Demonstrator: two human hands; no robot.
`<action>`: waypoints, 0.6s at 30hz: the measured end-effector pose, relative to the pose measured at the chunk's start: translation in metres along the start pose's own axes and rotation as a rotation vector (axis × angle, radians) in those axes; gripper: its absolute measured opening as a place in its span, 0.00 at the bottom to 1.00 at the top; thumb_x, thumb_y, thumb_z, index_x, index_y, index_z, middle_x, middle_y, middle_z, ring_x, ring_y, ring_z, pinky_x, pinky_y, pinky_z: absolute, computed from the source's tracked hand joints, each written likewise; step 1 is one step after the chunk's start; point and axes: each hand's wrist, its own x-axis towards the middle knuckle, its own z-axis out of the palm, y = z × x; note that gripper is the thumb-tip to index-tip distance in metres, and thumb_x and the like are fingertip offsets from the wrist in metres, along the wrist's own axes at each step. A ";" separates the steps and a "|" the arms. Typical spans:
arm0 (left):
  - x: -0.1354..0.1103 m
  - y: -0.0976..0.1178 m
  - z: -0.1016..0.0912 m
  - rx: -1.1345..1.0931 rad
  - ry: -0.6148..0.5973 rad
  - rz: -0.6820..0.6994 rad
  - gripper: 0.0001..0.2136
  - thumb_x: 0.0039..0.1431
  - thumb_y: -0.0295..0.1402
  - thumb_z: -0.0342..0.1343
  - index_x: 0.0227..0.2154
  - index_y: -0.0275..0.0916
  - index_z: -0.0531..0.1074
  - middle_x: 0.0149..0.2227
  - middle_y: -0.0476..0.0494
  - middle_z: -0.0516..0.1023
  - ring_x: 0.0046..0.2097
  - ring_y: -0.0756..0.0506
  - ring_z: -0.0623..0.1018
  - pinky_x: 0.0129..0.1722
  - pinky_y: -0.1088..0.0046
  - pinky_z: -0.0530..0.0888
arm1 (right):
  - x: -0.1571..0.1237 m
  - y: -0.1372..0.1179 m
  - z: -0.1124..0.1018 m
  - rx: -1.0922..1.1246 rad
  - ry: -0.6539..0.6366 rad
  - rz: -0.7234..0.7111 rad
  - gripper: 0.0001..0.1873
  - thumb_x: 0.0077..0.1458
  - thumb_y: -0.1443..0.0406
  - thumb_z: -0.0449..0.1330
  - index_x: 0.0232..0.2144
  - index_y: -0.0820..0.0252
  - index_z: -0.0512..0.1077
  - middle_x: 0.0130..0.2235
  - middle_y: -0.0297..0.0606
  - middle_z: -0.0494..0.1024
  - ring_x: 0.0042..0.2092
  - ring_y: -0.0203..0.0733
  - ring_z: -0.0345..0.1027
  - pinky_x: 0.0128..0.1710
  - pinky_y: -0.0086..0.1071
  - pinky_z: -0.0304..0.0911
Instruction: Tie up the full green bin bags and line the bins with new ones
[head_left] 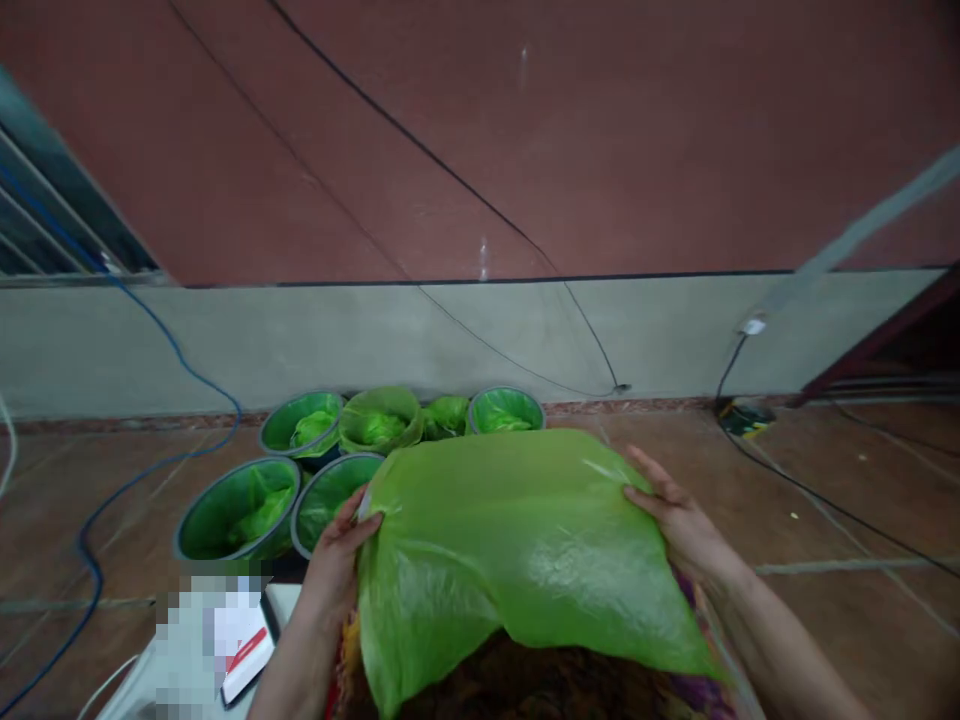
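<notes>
A large green plastic bag (517,540) is stretched out in front of me, its lower part hanging over patterned cloth at the bottom of the view. My left hand (349,540) pinches its left side, thumb on top. On the opposite side, my right hand (667,510) grips the bag between thumb and fingers. Just beyond the bag stand several round bins lined with green bags, among them a near-left bin (236,510) and a bin (334,500) partly hidden behind my left hand and the bag.
More lined bins, including a rear bin (506,408), stand along the wall (675,330). A blue cable (161,465) crosses the tiled floor at left; a black cable (825,490) runs along the right. At lower left a notebook or phone-like item (247,660) lies on a pale surface.
</notes>
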 end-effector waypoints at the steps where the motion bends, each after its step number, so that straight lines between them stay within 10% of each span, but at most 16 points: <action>1: 0.005 -0.003 0.010 0.018 -0.015 0.000 0.39 0.39 0.27 0.69 0.59 0.39 0.66 0.40 0.43 0.83 0.39 0.41 0.83 0.41 0.68 0.79 | -0.006 -0.005 -0.011 -0.015 0.023 -0.028 0.44 0.48 0.58 0.66 0.65 0.44 0.55 0.58 0.41 0.72 0.45 0.46 0.76 0.39 0.37 0.73; 10: 0.034 -0.012 0.070 0.040 -0.227 0.124 0.34 0.41 0.30 0.69 0.56 0.46 0.71 0.49 0.44 0.81 0.50 0.40 0.79 0.48 0.68 0.75 | -0.025 -0.037 -0.081 0.015 0.159 -0.054 0.23 0.43 0.60 0.68 0.44 0.57 0.78 0.37 0.44 0.83 0.32 0.44 0.76 0.32 0.35 0.71; 14: 0.035 -0.005 0.070 0.147 -0.270 0.153 0.21 0.40 0.32 0.70 0.41 0.37 0.81 0.45 0.39 0.82 0.49 0.39 0.78 0.48 0.68 0.74 | -0.031 -0.047 -0.086 -0.027 0.035 -0.065 0.30 0.43 0.59 0.68 0.51 0.57 0.75 0.44 0.46 0.82 0.40 0.48 0.77 0.41 0.40 0.71; 18: 0.030 0.008 0.068 0.335 -0.389 0.177 0.27 0.40 0.30 0.69 0.48 0.37 0.78 0.41 0.40 0.82 0.44 0.41 0.79 0.45 0.69 0.74 | -0.037 -0.050 -0.084 -0.172 -0.018 -0.090 0.40 0.39 0.58 0.72 0.56 0.55 0.70 0.45 0.45 0.81 0.42 0.48 0.76 0.41 0.40 0.72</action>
